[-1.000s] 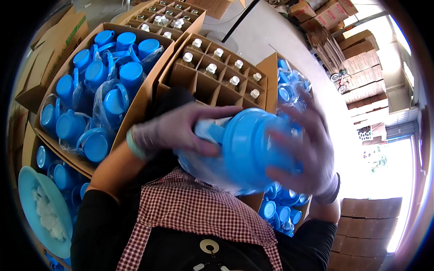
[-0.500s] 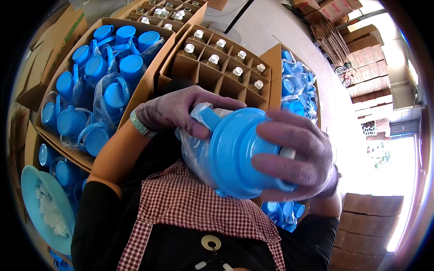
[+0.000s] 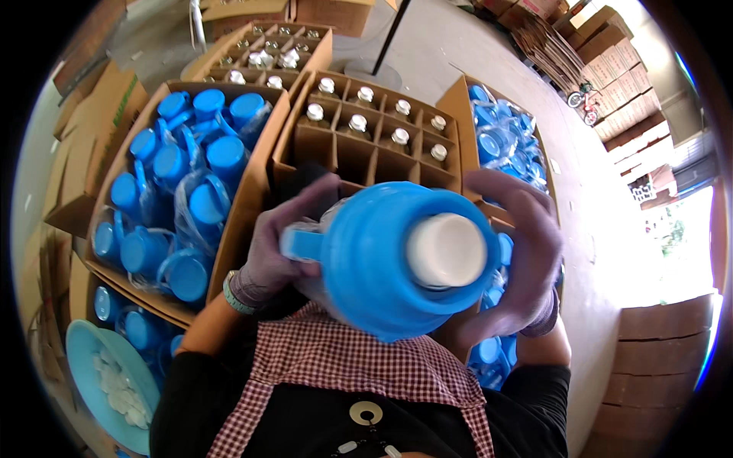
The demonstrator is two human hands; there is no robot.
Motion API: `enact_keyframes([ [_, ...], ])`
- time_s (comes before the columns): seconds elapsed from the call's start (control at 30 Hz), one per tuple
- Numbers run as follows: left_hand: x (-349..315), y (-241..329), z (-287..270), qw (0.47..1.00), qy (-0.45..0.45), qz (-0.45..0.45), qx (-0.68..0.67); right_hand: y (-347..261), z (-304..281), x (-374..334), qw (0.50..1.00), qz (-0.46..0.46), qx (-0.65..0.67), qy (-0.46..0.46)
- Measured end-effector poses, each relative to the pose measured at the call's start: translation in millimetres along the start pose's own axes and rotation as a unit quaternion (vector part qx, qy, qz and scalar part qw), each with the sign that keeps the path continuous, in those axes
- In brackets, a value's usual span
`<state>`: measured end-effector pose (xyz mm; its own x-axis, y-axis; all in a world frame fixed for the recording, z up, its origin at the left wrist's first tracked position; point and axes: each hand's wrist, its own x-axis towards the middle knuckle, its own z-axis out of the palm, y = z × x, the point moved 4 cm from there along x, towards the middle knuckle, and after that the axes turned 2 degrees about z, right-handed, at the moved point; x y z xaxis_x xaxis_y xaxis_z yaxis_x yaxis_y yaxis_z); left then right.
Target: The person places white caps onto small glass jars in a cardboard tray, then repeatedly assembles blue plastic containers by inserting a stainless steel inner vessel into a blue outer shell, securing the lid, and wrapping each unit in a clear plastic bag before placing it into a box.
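Observation:
A blue plastic thermos flask [image 3: 366, 259] is tilted toward me in front of my checked apron, its white stopper [image 3: 447, 250] seated in the mouth. Clear plastic film clings to its side near the handle [image 3: 304, 245]. My left hand [image 3: 279, 244], in a purple-grey work glove, grips the flask at the handle side; the flask hides part of its fingers. On the other side, my right hand [image 3: 527, 252], gloved alike, is held close to the rim with thumb and fingers curved wide apart and nothing between them.
Cartons of blue flasks stand at left [image 3: 130, 191] and right [image 3: 508, 137]. Ahead, a divided carton [image 3: 366, 160] holds several white-topped bottles; another [image 3: 263, 57] lies behind. A turquoise basin [image 3: 84, 343] with white pieces sits lower left. Stacked cartons [image 3: 649, 374] stand lower right.
My right hand has come off the flask's mouth and opened to the side, uncovering the white stopper. The flask has turned its top more toward me, still in my left hand.

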<state>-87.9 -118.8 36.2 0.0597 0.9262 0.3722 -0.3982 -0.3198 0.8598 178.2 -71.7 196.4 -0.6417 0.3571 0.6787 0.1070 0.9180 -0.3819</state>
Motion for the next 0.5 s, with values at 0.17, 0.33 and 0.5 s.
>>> enact_keyframes([
  [0.17,-21.4,-9.1,-97.1,0.961,0.076,0.024,-0.266,87.0,13.2,-140.0,0.887,0.356,0.102,0.277],
  [0.33,7.2,19.6,-80.8,0.907,0.094,0.067,-0.404,68.6,123.9,-166.3,0.887,0.249,0.113,0.372],
  [0.5,14.4,3.2,-53.4,0.846,0.028,0.069,-0.528,93.4,62.6,-162.4,0.957,0.080,-0.148,0.236],
])
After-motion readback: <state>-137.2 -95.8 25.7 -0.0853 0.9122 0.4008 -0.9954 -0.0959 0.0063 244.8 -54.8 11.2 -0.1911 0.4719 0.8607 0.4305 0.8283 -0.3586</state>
